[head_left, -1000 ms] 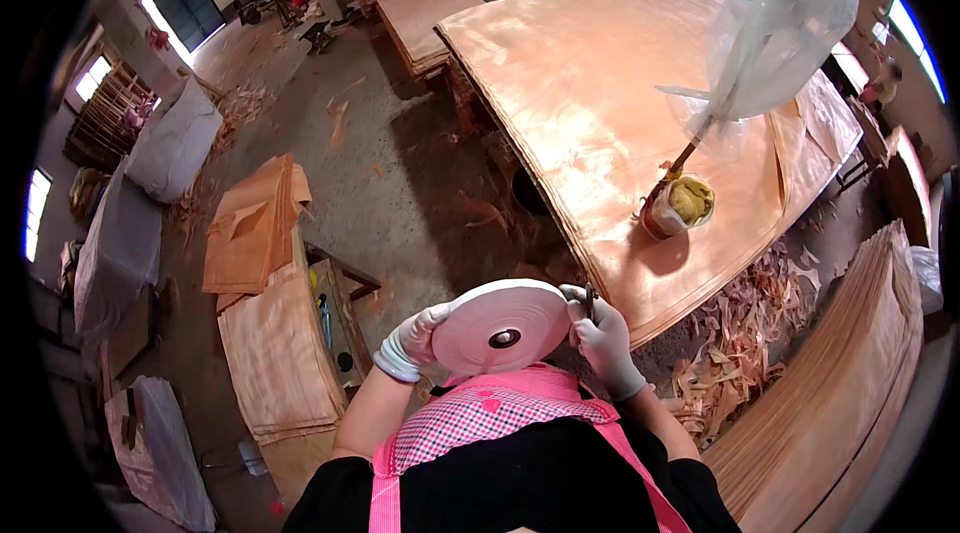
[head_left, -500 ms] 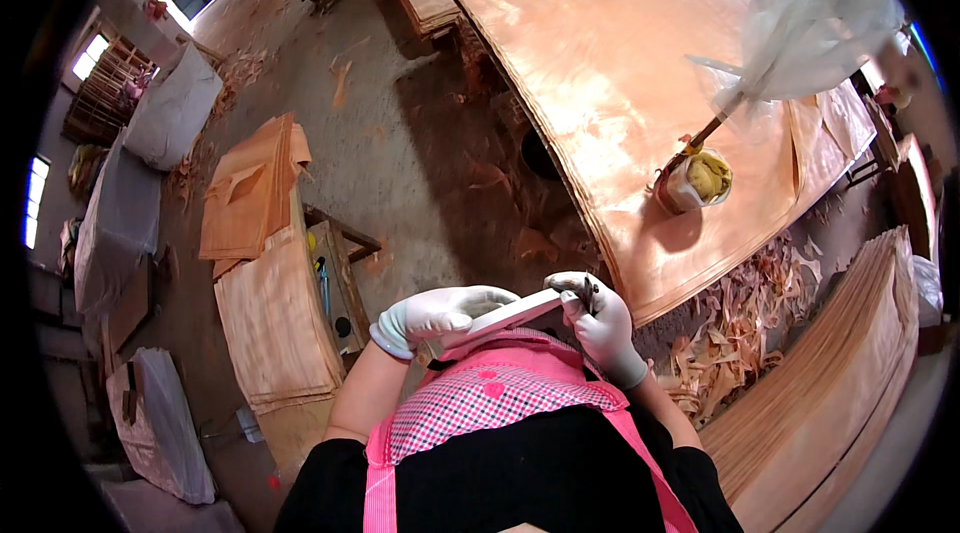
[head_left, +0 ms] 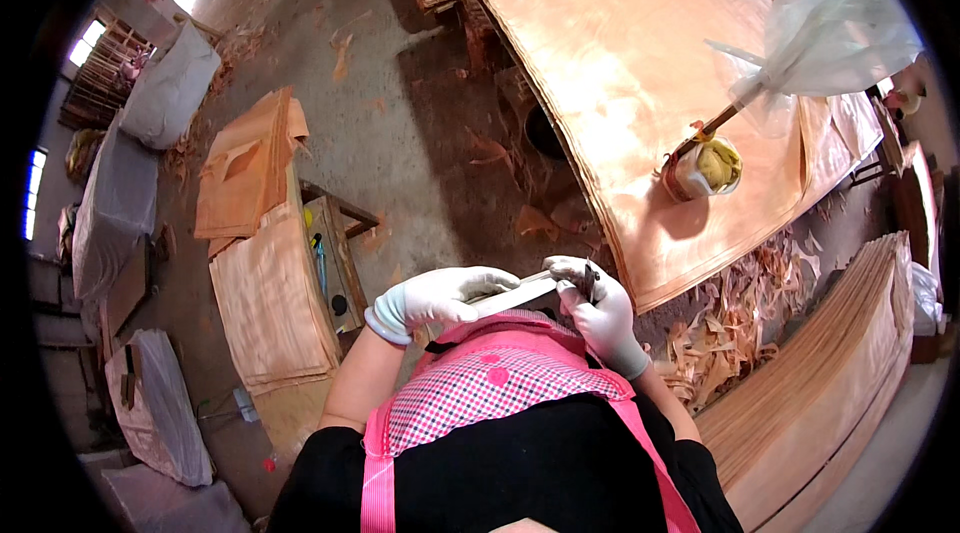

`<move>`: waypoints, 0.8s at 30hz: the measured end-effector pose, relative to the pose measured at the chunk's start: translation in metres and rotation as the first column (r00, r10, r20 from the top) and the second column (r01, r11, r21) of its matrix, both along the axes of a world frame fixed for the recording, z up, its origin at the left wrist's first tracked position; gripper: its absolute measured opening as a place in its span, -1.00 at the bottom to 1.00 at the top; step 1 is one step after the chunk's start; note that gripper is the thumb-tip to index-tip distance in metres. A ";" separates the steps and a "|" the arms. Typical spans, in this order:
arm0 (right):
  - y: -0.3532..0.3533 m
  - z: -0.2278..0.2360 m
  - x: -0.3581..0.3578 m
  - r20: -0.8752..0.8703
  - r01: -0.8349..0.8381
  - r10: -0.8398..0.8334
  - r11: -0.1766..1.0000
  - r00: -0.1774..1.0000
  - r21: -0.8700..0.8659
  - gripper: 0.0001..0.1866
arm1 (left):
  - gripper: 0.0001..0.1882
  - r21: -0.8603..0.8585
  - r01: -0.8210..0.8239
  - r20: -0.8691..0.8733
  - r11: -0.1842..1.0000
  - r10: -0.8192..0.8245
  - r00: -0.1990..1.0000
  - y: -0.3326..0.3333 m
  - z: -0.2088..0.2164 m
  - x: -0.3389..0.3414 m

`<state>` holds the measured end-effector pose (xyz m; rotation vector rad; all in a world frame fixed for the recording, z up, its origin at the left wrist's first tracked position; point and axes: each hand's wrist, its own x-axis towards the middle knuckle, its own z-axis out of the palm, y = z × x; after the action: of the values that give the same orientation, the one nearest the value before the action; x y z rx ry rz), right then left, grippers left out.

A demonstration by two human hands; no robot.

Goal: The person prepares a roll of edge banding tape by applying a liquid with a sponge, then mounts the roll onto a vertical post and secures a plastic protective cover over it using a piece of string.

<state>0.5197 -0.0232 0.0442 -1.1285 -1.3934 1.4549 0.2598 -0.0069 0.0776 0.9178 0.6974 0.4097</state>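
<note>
My left hand (head_left: 438, 299), in a white glove, lies over the left end of a flat pale pink tape roll (head_left: 512, 295), which I see edge-on, held in front of my chest. My right hand (head_left: 596, 309), also gloved, grips the roll's right end. A small dark tool (head_left: 588, 277) sticks up between the right hand's fingers. Both hands hover over the pink checked apron (head_left: 490, 398), beside the near edge of a large veneer sheet (head_left: 600, 83) lying on a table.
A glue pot with a brush (head_left: 703, 170) stands on the veneer sheet, with a clear plastic bag (head_left: 840, 23) behind it. Veneer stacks lie at the left (head_left: 265, 298) and right (head_left: 830, 383). Wood scraps (head_left: 735, 308) litter the floor. White sacks (head_left: 170, 83) sit far left.
The tape roll has tipped from face-up to edge-on between my hands. My left hand has come over the top of it, and the right hand's fingers have curled at its end.
</note>
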 end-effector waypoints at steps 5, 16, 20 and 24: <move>-0.007 0.007 0.000 0.031 0.193 -0.193 0.981 0.981 -0.001 -0.67 | 0.03 0.094 -0.056 0.077 0.994 0.049 0.996 -0.002 -0.030 -0.003; -0.017 0.038 0.023 0.206 -0.026 0.058 0.987 0.977 -0.158 -0.55 | -0.03 0.185 -0.134 0.141 0.974 0.109 0.984 0.000 -0.034 0.001; -0.015 0.054 0.019 0.389 -0.116 0.132 0.991 0.912 -0.065 -0.58 | -0.03 0.081 -0.190 0.186 0.978 0.172 0.967 -0.001 -0.038 0.005; -0.014 0.049 0.017 0.420 -0.131 0.098 0.990 0.902 0.051 -0.60 | -0.02 0.039 -0.219 0.125 0.975 0.213 0.969 -0.002 -0.041 0.012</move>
<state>0.5366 -0.0372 0.0928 -1.3826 -1.8223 1.2686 0.2713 -0.0087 0.0364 0.8614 0.6807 0.6742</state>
